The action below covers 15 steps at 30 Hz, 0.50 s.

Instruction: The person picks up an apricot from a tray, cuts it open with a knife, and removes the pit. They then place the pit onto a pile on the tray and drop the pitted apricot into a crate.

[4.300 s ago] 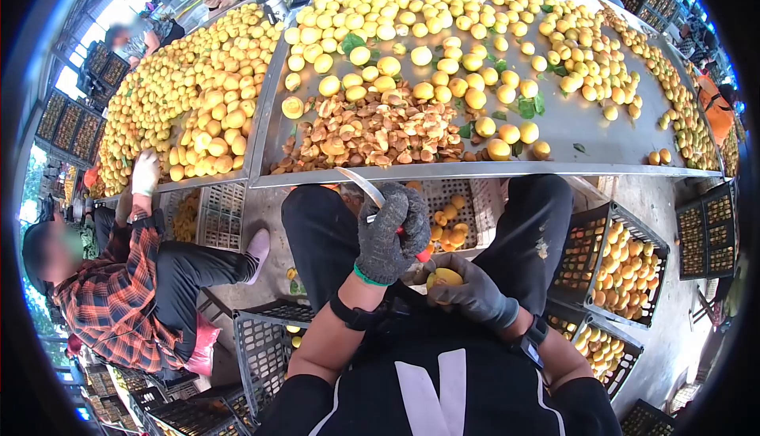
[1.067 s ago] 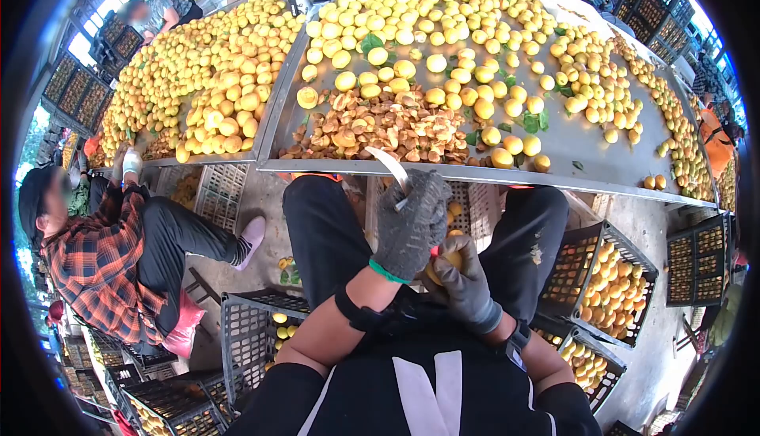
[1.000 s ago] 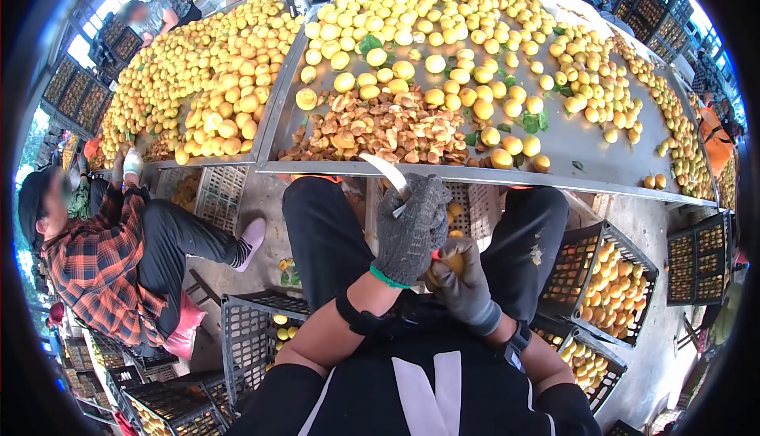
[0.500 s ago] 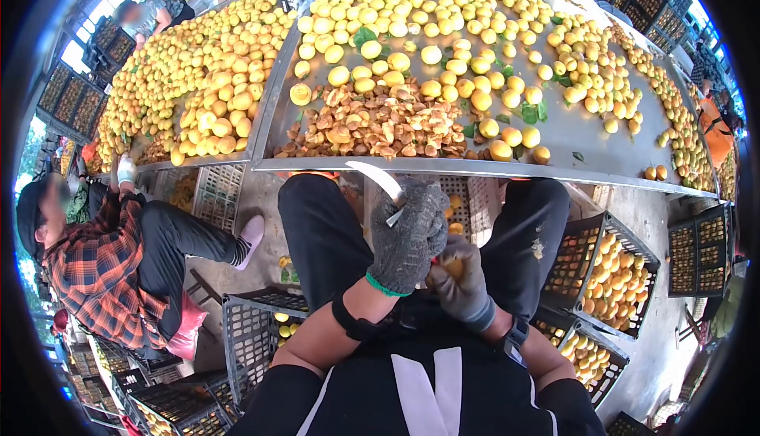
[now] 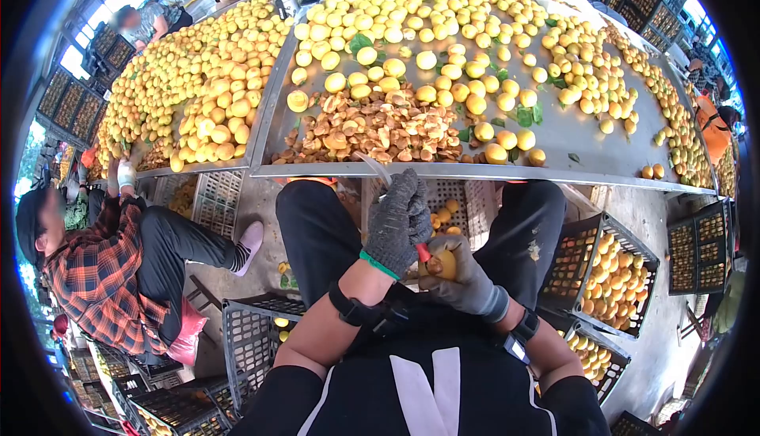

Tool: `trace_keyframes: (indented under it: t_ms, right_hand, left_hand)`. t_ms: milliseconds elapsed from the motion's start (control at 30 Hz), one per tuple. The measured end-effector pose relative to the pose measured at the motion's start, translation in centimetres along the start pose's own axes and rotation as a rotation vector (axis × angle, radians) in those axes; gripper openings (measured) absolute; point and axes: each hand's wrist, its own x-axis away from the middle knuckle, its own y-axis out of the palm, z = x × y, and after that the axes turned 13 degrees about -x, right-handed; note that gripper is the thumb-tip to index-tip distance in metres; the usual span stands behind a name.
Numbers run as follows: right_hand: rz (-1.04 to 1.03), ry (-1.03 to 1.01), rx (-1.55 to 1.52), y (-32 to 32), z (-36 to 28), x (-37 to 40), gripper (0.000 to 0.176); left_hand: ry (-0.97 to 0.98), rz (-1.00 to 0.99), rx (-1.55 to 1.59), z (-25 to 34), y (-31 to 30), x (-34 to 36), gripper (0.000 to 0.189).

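Observation:
Dark grey knit covers my left hand [image 5: 397, 218], which is closed around a knife; its pale curved blade [image 5: 372, 168] points up and left toward the table edge. A red piece [image 5: 423, 252] shows beside that glove, against the fruit. My right hand [image 5: 463, 282], in a grey glove, is wrapped round a yellow-orange fruit [image 5: 442, 264] above my lap. Beyond my hands, a pile of brownish peel and cut pieces [image 5: 380, 123] lies on the metal table [image 5: 554, 172], with many whole yellow fruits [image 5: 475, 68] behind it.
Crates of fruit [image 5: 617, 278] stand at the right, and a black crate [image 5: 253, 341] is at the lower left. A light crate [image 5: 479, 206] lies beneath the table edge. A person in a plaid shirt [image 5: 103, 278] sits at the left; other people are around the tables.
Both hands have moved slightly apart, showing the fruit and the red piece more clearly. The blade has tilted and now looks blurred.

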Motion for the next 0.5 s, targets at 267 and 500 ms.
trace_keyframes:
  t_ms: [267, 500]
  right_hand:
    - [0.144, 0.165, 0.203, 0.3, -0.7, -0.3, 0.042]
    - [0.298, 0.606, -0.658, -1.1, -1.4, -0.1, 0.038]
  left_hand:
    - [0.592, -0.069, -0.739, -1.3, 2.8, 2.3, 0.013]
    - [0.2, -0.102, -0.026, -1.4, 0.4, 1.2, 0.007]
